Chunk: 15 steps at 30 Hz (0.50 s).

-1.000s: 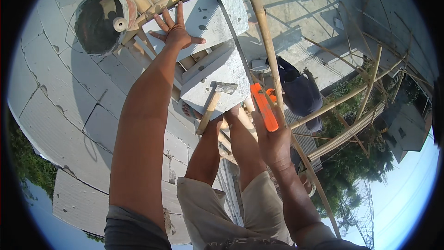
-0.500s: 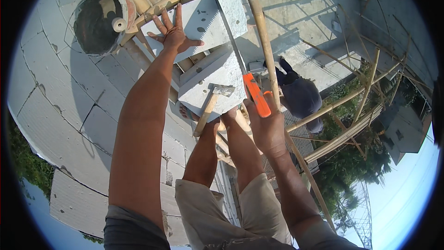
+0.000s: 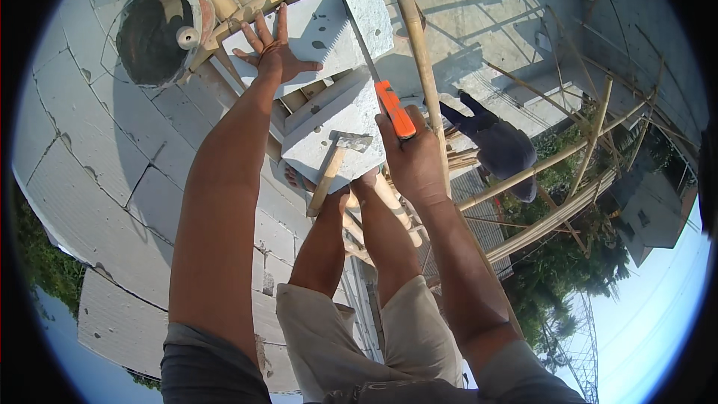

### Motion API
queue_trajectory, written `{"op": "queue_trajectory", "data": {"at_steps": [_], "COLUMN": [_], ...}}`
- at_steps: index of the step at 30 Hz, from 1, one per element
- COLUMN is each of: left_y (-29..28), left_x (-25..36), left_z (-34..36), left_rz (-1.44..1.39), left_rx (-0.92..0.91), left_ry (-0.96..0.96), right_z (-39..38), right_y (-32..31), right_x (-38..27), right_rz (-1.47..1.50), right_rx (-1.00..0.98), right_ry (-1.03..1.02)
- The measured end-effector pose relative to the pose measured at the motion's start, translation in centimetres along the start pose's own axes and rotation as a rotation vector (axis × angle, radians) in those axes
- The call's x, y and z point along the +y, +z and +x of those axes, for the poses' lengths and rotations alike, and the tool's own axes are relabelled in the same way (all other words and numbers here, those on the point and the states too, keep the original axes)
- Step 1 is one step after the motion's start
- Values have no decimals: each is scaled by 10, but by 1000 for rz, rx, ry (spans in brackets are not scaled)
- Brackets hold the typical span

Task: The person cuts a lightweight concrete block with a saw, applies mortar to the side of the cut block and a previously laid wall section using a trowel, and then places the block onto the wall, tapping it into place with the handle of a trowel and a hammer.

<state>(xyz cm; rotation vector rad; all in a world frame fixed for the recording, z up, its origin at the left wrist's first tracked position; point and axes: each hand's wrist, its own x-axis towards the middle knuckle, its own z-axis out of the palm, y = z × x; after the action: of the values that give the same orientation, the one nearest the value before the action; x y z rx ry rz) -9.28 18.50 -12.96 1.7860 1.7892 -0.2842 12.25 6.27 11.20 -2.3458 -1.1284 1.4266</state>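
Left hand [image 3: 271,58]: spread open, flat on the upper white block [image 3: 303,41].
Right hand [image 3: 415,161]: closed around the orange saw handle [image 3: 395,110].
Saw blade [image 3: 362,41]: lay across the block's right part; straight, even strokes appeared advisable.

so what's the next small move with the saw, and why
Probably draw the orange-handled saw back toward the body with the right hand: its blade lies across the pale block, with the tip past the far edge and the handle close to the near side, so there seems little room to push. The left hand, spread on that block, appears placed to steady it.
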Motion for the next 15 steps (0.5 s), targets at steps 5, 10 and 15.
{"op": "queue_trajectory", "data": {"at_steps": [5, 10, 15], "left_y": [6, -5, 4], "left_x": [36, 6, 36], "left_z": [-9, -2, 3], "left_rz": [-39, 58, -31], "left_rx": [-98, -112, 14], "left_ry": [15, -79, 1], "right_z": [105, -76, 72], "right_y": [-8, -28, 2], "right_x": [-37, -5, -4], "right_rz": [-134, 32, -91], "right_rx": [67, -24, 136], "right_ry": [-54, -20, -47]}}
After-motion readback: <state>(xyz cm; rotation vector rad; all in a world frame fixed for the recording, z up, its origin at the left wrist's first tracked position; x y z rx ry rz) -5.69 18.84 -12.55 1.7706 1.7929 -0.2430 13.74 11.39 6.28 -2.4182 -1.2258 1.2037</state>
